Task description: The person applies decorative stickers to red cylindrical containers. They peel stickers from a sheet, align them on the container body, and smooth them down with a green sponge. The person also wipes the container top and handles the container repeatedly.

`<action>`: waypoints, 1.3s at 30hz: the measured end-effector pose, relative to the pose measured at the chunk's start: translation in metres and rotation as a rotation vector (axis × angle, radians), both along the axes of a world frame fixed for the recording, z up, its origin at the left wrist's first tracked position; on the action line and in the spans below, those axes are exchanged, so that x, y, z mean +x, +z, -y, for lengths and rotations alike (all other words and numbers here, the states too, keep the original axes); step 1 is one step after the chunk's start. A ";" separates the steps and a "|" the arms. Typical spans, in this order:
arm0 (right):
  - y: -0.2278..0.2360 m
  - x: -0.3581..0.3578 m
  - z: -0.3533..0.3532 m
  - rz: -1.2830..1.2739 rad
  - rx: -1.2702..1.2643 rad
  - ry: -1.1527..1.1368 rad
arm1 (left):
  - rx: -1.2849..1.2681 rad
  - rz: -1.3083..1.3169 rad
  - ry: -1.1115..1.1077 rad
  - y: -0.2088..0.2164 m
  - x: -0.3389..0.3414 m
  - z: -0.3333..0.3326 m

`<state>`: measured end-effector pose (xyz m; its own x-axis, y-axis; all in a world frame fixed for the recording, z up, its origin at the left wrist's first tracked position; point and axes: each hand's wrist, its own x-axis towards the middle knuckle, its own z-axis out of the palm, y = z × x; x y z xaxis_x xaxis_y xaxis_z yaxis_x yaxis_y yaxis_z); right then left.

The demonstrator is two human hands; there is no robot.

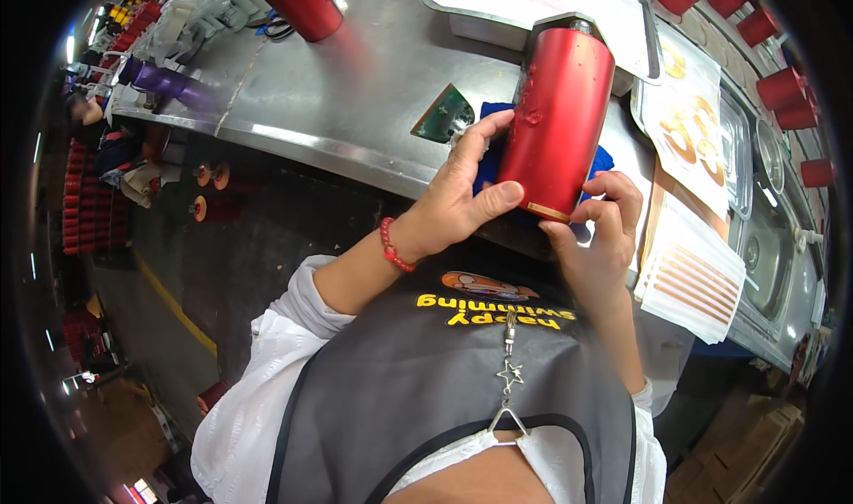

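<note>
A glossy red metal cylinder (569, 104) rests tilted over a blue cloth (604, 160) at the near edge of the steel table, wet drops on its side. My left hand (458, 184) holds its left side, the thumb near the bottom rim. My right hand (606, 229) is curled at the lower right end, thumb and forefinger against the rim. Along that rim runs a narrow gold-coloured strip (545, 210), its right end beside my right fingertips. Left of the cylinder lies a dark green, roughly triangular flat piece (446, 114).
Behind stands a metal tray (444, 3) carrying printed sheets. On the right lie sheets with orange-brown ring shapes (691, 140) and strips (693, 277), beside a sink (766, 255). Another red cylinder (300, 5) and a purple one (158, 79) stand on the left.
</note>
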<state>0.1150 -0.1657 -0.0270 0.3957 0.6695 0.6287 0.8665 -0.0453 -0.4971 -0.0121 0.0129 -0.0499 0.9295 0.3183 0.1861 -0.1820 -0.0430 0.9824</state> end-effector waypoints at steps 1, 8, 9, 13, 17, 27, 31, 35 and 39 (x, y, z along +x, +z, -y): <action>0.000 -0.001 0.000 -0.001 -0.009 -0.003 | 0.033 0.011 -0.006 -0.002 -0.001 -0.003; -0.006 0.000 0.001 -0.049 0.043 0.037 | -0.026 0.027 0.324 -0.006 -0.016 -0.018; -0.007 0.001 -0.001 -0.038 0.050 0.035 | 0.077 0.031 0.345 0.005 -0.017 -0.013; 0.001 -0.001 -0.007 0.026 0.044 0.049 | 0.684 0.093 0.281 0.043 -0.016 0.007; 0.003 -0.003 -0.009 0.052 0.036 0.038 | 0.928 0.049 0.345 0.054 -0.021 0.019; 0.002 -0.003 -0.007 0.021 0.049 0.037 | 0.940 0.014 0.359 0.061 -0.021 0.029; 0.002 -0.004 -0.006 0.007 0.050 0.041 | 0.998 0.004 0.336 0.067 -0.023 0.033; 0.003 -0.003 -0.006 -0.005 0.056 0.050 | 0.968 0.000 0.340 0.065 -0.023 0.033; 0.000 -0.002 -0.004 -0.009 0.053 0.055 | 1.019 -0.036 0.350 0.069 -0.024 0.036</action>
